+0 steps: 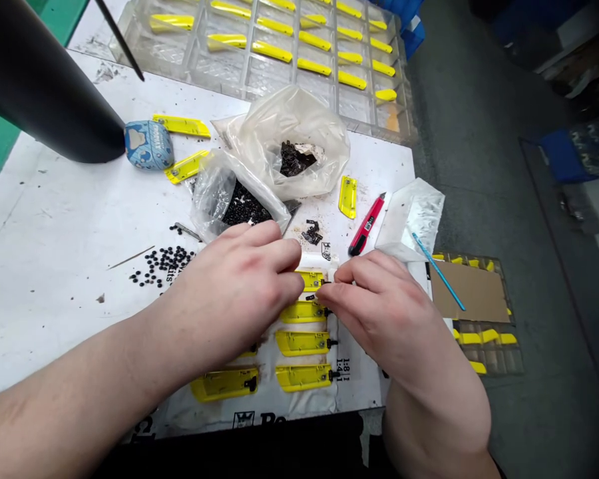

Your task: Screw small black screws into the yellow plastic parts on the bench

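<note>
My left hand (252,286) is closed and palm down over the rows of yellow plastic parts; its fingertips point down, and whatever they hold is hidden. From the other side my right hand (382,299) pinches at the end of a yellow part (310,281), but I cannot make out what is between its fingers. A small black clip (310,297) shows just left of the right fingertips. Below lie more yellow parts, among them one yellow part (303,343) and a lower yellow part (304,377), each with a black piece at its right end.
Behind my hands stand a bag of black pellets (244,203) and a bag of dark pieces (297,159). Loose black discs (164,263) lie left, a red utility knife (367,225) right. A divided tray (284,70) of yellow parts is at the back, a black column (54,86) at left.
</note>
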Motion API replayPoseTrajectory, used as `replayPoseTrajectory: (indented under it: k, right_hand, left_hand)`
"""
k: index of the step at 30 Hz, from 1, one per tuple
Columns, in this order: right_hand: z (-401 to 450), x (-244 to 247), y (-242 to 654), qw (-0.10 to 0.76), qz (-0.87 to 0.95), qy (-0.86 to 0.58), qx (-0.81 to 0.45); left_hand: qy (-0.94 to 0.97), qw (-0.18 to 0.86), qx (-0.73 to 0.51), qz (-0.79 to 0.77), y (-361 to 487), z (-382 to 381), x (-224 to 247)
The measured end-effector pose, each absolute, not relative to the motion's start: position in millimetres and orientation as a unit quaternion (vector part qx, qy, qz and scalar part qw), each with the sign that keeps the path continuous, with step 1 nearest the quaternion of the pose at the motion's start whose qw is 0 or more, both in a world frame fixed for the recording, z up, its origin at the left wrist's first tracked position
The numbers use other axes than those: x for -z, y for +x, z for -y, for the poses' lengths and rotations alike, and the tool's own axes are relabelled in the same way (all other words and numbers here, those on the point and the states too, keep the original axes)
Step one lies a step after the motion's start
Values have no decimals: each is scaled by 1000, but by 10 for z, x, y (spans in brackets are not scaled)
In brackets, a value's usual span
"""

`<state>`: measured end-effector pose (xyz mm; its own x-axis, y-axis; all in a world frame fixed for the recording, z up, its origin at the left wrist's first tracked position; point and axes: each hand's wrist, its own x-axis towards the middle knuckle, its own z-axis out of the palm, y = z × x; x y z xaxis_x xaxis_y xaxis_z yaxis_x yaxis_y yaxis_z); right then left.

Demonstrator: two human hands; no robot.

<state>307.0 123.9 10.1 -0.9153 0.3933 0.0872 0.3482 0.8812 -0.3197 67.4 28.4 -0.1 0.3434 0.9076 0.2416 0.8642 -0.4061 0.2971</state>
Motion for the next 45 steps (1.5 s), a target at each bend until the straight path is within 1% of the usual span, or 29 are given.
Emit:
replayPoseTrajectory:
  k: [12,24,34,40,45]
  right_hand:
    - [-1271,-112,3058,86,966,-194,-145]
    - [-1262,-68,3033,51,977,-162,-128]
    - [-1245,-58,3019,27,975,-170,-140]
    - [-1236,-94,3019,37,971,-174,-158]
    - [-1250,-134,3037,79,965,-184,-170]
  left_hand:
    - [840,77,-160,-513,785,-259,40]
    - [843,80,-157,-508,783,-255,40]
    - [832,69,-150,-530,784,-245,37]
    - [833,64,-151,-529,801,-235,34]
    - [830,59,-156,-533,801,-234,40]
